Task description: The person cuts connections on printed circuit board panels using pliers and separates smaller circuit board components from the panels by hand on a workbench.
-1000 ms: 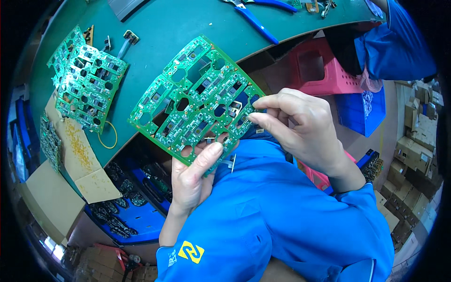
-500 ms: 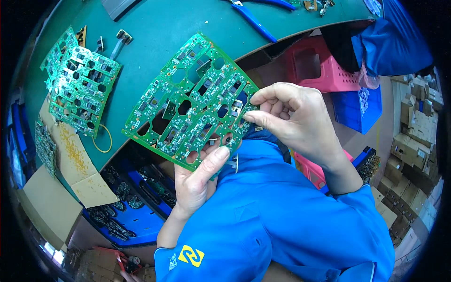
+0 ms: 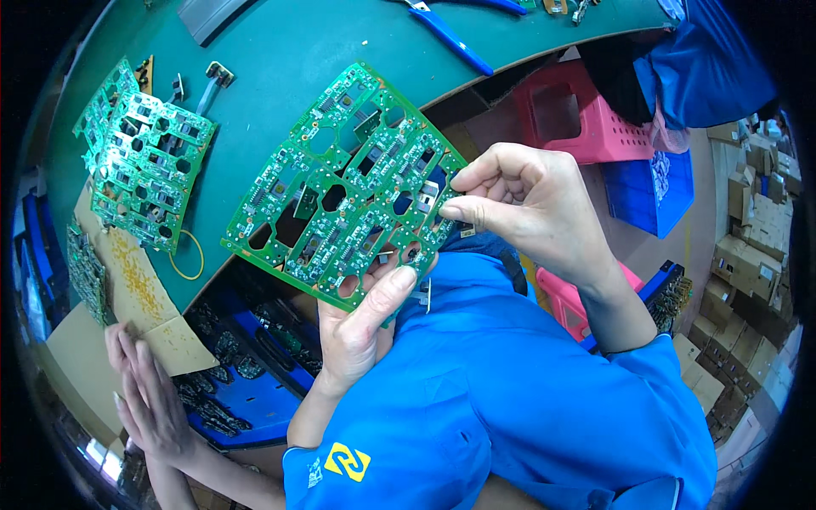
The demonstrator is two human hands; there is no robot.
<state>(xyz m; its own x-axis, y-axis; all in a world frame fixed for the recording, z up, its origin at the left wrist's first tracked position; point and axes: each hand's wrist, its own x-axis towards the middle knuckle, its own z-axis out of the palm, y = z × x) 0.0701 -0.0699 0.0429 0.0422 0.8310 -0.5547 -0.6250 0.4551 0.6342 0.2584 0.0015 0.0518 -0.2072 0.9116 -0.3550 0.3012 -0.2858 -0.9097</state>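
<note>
My left hand (image 3: 361,327) grips the lower corner of a green circuit board panel (image 3: 319,178), thumb on top and fingers underneath. The panel is tilted above my lap and has rows of small chips, cut-out holes and a few upright metal connectors. At its right edge my right hand (image 3: 531,200) is curled, thumb and forefinger close together beside a small silver connector (image 3: 427,195). Whatever lies between those fingertips is too small or hidden to make out.
More circuit board panels (image 3: 149,166) lie on the green table (image 3: 263,64) at the left, beside cardboard (image 3: 183,344) with yellow bits. Blue-handled pliers (image 3: 450,38) rest at the back. A blue bin (image 3: 246,395) sits below; a pink stool (image 3: 586,119) stands right. Another person's hands (image 3: 153,399) are at lower left.
Another person's hands and forearms have come into view at the lower left. My own hands and the panel have hardly moved.
</note>
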